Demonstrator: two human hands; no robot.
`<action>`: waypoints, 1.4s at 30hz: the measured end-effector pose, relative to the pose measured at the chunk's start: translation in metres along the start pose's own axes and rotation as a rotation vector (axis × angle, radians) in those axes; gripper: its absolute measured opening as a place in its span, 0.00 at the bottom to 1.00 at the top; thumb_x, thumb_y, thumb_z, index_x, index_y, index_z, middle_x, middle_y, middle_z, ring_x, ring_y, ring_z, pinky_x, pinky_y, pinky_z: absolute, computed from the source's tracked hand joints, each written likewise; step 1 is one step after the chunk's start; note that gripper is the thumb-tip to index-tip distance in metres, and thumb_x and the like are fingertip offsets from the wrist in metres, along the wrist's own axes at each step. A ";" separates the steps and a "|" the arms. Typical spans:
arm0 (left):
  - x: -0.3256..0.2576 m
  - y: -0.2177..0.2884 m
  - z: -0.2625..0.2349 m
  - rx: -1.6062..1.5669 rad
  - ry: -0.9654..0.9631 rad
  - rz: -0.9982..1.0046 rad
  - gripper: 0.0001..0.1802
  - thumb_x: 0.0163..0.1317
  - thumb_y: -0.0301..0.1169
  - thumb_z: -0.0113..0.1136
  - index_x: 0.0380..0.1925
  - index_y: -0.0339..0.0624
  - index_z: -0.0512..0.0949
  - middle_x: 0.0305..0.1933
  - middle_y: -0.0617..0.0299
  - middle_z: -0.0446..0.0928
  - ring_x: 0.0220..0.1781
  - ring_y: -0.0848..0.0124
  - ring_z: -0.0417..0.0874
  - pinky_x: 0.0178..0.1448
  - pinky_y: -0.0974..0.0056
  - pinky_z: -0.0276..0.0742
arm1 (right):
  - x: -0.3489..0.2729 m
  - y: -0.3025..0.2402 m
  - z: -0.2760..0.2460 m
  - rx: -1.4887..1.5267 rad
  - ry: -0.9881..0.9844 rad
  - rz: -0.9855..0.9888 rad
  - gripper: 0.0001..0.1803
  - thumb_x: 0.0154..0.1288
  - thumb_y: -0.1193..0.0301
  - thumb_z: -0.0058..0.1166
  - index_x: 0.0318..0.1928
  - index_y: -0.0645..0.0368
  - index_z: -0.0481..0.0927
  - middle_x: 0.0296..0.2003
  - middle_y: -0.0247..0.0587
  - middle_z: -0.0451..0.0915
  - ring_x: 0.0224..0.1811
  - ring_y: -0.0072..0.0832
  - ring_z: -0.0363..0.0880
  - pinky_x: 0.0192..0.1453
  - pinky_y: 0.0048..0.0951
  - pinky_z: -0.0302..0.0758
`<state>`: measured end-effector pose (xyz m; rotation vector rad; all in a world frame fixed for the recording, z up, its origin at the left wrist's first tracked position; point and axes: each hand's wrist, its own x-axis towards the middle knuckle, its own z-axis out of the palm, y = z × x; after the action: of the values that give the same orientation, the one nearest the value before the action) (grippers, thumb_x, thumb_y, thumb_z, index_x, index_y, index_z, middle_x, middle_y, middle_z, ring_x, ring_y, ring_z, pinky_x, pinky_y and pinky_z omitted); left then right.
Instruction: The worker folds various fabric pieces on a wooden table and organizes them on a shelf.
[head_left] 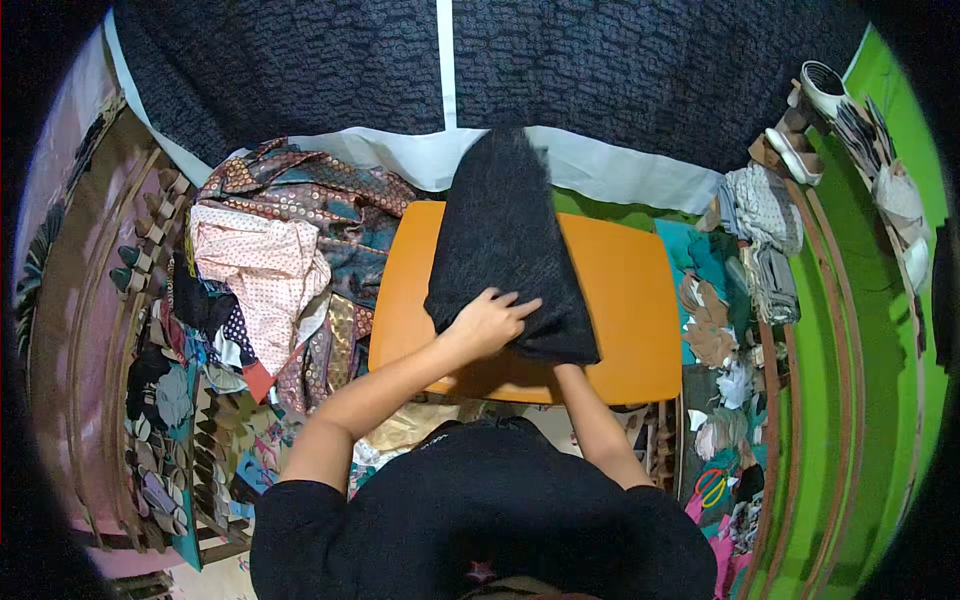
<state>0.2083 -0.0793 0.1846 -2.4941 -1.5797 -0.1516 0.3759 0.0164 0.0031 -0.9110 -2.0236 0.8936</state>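
A folded black cloth [505,225] rises over the middle of an orange table [632,310], narrow at its far end and wider toward me. My left hand [487,322] rests on the cloth's near left part, its fingers spread and slightly bent, with nothing visible gripped between them. My right hand is hidden beneath the cloth's near right corner. Only the right forearm [600,425] and wrist show, so its fingers cannot be made out.
Left of the table lie a patterned brown-teal fabric [340,200] and a pale dotted cloth [262,260]. Folded cloths [765,215] are stacked at right. Shoes [795,157] sit on side racks. Red-and-yellow-handled scissors [711,487] lie lower right. A dark curtain [640,75] hangs ahead.
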 end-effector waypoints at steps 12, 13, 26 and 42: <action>-0.084 0.049 0.101 -0.268 -0.315 0.040 0.16 0.42 0.31 0.62 0.34 0.42 0.74 0.65 0.64 0.53 0.63 0.59 0.59 0.59 0.54 0.62 | 0.029 -0.048 -0.071 -0.407 0.137 0.071 0.20 0.48 0.71 0.50 0.45 0.59 0.69 0.50 0.52 0.64 0.52 0.46 0.61 0.56 0.41 0.59; -0.086 0.051 0.105 -0.269 -0.318 0.032 0.16 0.42 0.31 0.62 0.34 0.42 0.74 0.65 0.64 0.53 0.63 0.59 0.59 0.59 0.54 0.62 | 0.037 -0.068 -0.054 -0.387 0.095 -0.016 0.21 0.48 0.71 0.51 0.46 0.59 0.69 0.51 0.52 0.64 0.53 0.46 0.61 0.57 0.40 0.59; -0.072 -0.027 0.083 -0.503 0.029 -0.206 0.21 0.44 0.28 0.54 0.43 0.46 0.72 0.55 0.56 0.66 0.59 0.58 0.63 0.61 0.51 0.56 | 0.016 -0.036 0.015 -0.758 -0.454 -0.038 0.33 0.55 0.44 0.39 0.61 0.37 0.55 0.64 0.37 0.47 0.66 0.42 0.43 0.64 0.57 0.37; -0.090 -0.103 0.118 -0.362 -0.377 -0.063 0.53 0.26 0.43 0.69 0.59 0.66 0.54 0.67 0.57 0.43 0.66 0.39 0.37 0.65 0.41 0.45 | 0.078 0.003 -0.066 -0.805 -0.968 -0.496 0.40 0.47 0.81 0.47 0.62 0.42 0.52 0.63 0.30 0.52 0.64 0.34 0.51 0.61 0.50 0.55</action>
<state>0.0749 -0.0913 0.0630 -2.8831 -1.9246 0.0327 0.3934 0.1009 0.0584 -0.2604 -3.3665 0.1785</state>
